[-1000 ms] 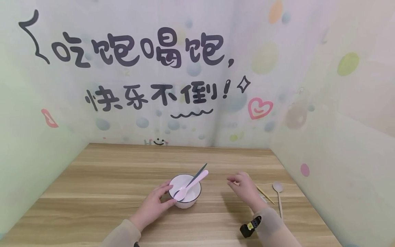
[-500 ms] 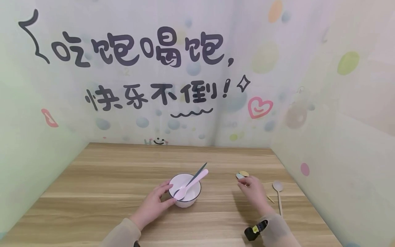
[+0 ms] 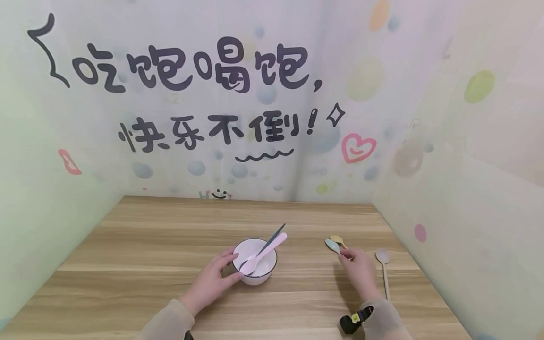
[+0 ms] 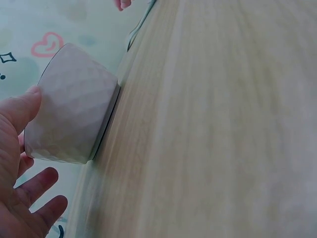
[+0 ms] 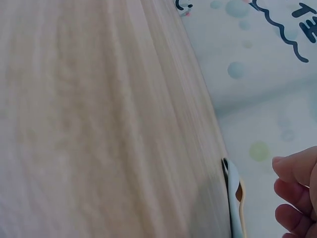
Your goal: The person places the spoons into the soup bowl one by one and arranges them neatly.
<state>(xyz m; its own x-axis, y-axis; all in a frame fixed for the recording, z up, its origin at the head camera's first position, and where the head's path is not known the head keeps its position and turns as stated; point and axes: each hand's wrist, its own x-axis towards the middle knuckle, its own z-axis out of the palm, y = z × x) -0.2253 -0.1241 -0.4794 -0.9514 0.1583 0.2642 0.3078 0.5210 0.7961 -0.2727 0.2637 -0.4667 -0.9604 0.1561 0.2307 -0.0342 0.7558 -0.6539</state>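
A white bowl (image 3: 255,279) with a dark rim stands on the table, a pink spoon (image 3: 277,242) and a dark green utensil (image 3: 278,232) leaning in it. My left hand (image 3: 212,279) holds the bowl's left side; the left wrist view shows the thumb on its faceted wall (image 4: 74,109). To the right lie a light blue spoon (image 3: 332,245) and a yellow spoon (image 3: 336,238), side by side. Above their handles hovers my right hand (image 3: 359,271), fingers loosely curled. The right wrist view shows a gap between its fingertips and the light blue spoon (image 5: 233,193).
A beige spoon (image 3: 383,257) with a long handle lies right of my right hand. The wooden table (image 3: 170,226) meets printed walls at the back and both sides.
My right hand has moved right and toward me, from beyond the spoon heads to over the handles, uncovering the light blue and yellow heads. The left hand and bowl stay in place.
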